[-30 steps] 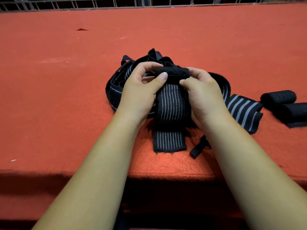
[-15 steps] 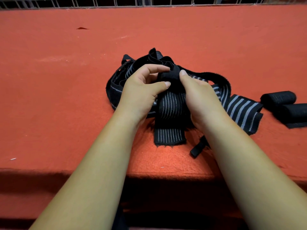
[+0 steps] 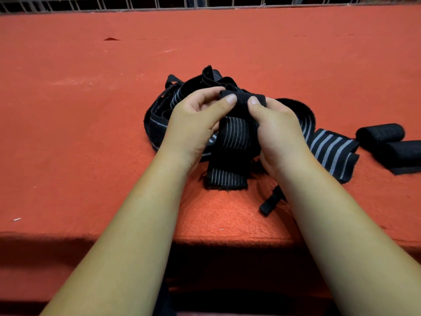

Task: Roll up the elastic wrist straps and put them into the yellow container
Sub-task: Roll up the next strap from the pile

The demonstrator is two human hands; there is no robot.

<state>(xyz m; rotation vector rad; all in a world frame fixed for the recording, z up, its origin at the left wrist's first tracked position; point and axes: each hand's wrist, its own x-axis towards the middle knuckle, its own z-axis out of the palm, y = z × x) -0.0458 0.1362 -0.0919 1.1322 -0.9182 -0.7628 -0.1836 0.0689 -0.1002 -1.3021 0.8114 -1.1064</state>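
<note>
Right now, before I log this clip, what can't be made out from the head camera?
Yellow container: nowhere in the head view, outside the frame.
Top end of the black grey-striped elastic strap: covered by the left hand and right hand; turns rolled unclear.
Black rolled fabric strap at far right: cut off by the right edge.
Tangled pile of black straps: overlapping, partly behind the hands; count unclear.

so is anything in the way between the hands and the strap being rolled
Nothing visible does. The left hand and right hand both pinch the strap directly at its rolled top end, just above the strap pile.
</note>
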